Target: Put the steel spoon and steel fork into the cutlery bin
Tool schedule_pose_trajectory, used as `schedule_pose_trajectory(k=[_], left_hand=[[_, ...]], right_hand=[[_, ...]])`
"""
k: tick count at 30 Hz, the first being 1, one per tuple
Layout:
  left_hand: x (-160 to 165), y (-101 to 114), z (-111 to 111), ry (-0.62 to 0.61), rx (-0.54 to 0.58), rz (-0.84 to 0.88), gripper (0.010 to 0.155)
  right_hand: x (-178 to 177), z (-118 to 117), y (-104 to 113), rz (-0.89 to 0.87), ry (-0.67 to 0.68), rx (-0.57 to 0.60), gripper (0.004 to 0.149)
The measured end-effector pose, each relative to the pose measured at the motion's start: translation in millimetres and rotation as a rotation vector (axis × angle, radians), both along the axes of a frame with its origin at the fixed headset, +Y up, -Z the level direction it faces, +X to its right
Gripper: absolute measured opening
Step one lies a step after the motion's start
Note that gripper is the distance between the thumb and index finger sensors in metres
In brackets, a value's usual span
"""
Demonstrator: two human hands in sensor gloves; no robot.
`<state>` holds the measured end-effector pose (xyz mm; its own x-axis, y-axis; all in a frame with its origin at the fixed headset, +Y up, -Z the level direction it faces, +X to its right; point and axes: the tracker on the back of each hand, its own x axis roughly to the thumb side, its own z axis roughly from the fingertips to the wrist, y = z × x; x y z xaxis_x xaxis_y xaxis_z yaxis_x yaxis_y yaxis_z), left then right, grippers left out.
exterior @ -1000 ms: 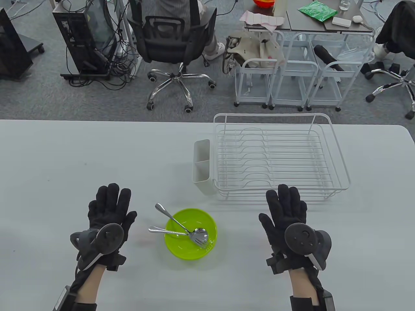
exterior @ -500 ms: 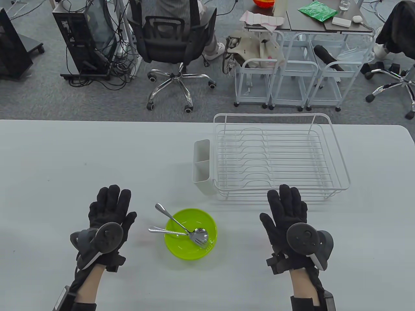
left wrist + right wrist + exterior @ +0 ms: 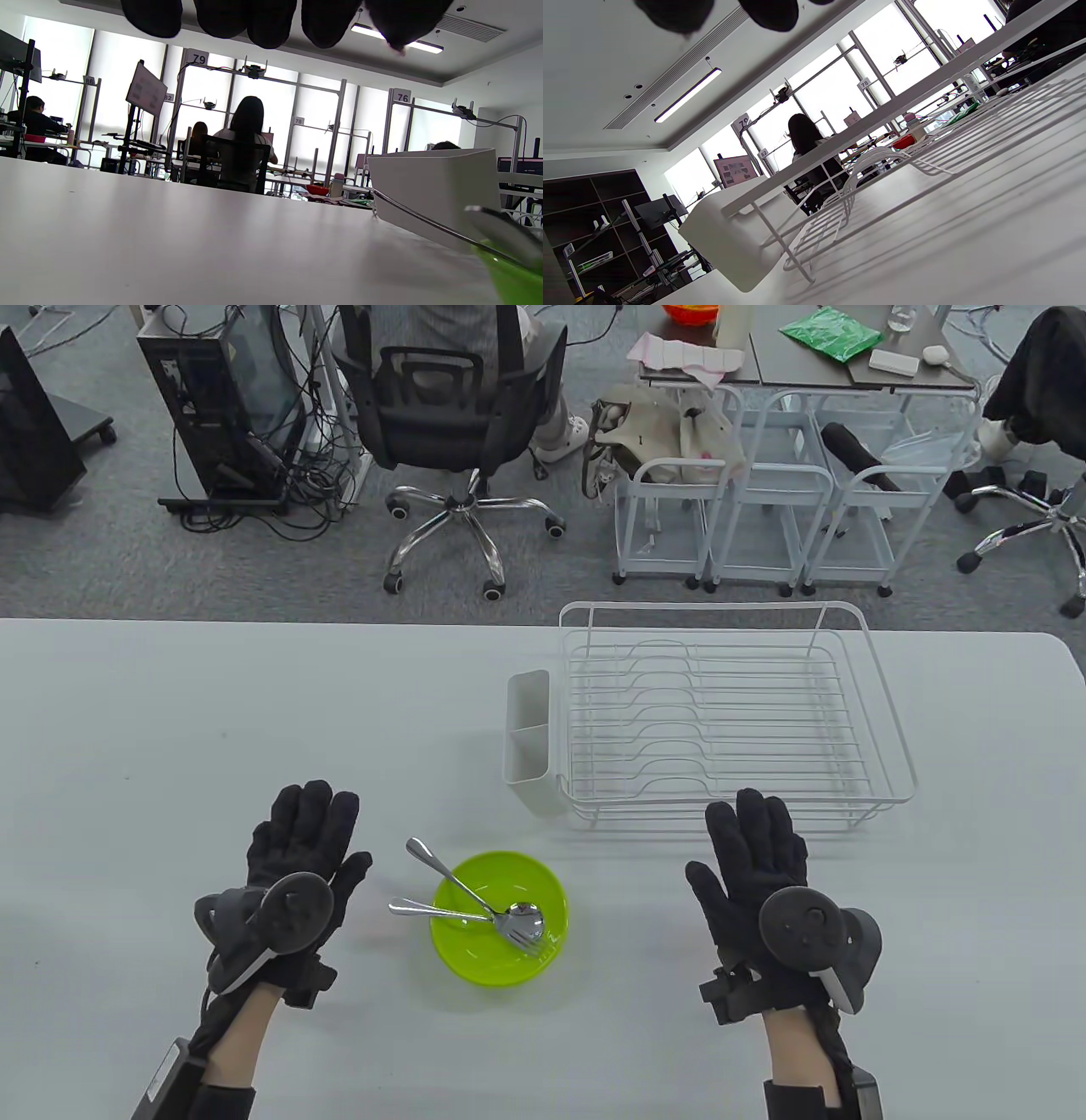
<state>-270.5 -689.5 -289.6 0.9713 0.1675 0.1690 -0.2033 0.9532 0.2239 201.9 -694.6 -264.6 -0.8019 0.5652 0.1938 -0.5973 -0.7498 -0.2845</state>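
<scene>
A steel spoon [image 3: 475,892] and a steel fork [image 3: 475,918] lie crossed in a lime green bowl [image 3: 499,918], handles sticking out over its left rim. The white cutlery bin [image 3: 530,742] hangs on the left end of a white wire dish rack [image 3: 730,712]; the bin also shows in the left wrist view [image 3: 432,186] and the right wrist view [image 3: 725,241]. My left hand [image 3: 297,848] lies flat and open on the table left of the bowl. My right hand [image 3: 755,848] lies flat and open right of the bowl, just in front of the rack. Both hold nothing.
The grey table [image 3: 212,712] stretches wide to the left and in front. Beyond its far edge stand an office chair [image 3: 450,415], white carts [image 3: 755,517] and computer gear on the floor.
My left hand has slid a little to the right and forward, toward the cutlery handles. My right hand has shifted only slightly to the right. The cutlery and bowl have not moved.
</scene>
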Motion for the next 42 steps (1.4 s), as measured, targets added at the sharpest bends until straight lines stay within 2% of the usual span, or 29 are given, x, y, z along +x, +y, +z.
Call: schedule_pose_trajectory(k=[4,10,13,21,25,27,31,35,42], left_hand=[[9,7,-13,-0.043,-0.074,-0.018,0.066],[14,6,-48,-0.09,-0.348,0.066,0.063],[14,0,-61,-0.092,-0.427,0.068,0.061],[18,-22,-80,-0.092,-0.607,0.129,0.061],[15,-38,-89,-0.106,-0.759,0.281,0.063],[14,-44,-92,-0.105,-0.789,0.358,0.062],[15,-51,-95,-0.124,-0.825,0.383,0.056],[16,-53,-97,-0.119,-0.818,0.39,0.049],[16,-53,-99,-0.132,-0.838,0.512,0.044]], right_hand=[[2,0,0,-0.011,-0.004,-0.001,0.069],[3,0,0,-0.023,-0.004,-0.008,0.069],[4,0,1,-0.03,-0.007,-0.01,0.069],[4,-1,0,-0.043,0.001,-0.025,0.069],[5,-1,1,-0.047,0.003,-0.023,0.069],[5,-1,1,-0.052,0.002,-0.022,0.069],[6,-1,1,-0.059,0.003,-0.02,0.069],[6,-1,1,-0.063,0.006,-0.019,0.069],[7,-1,1,-0.068,0.008,-0.019,0.069]])
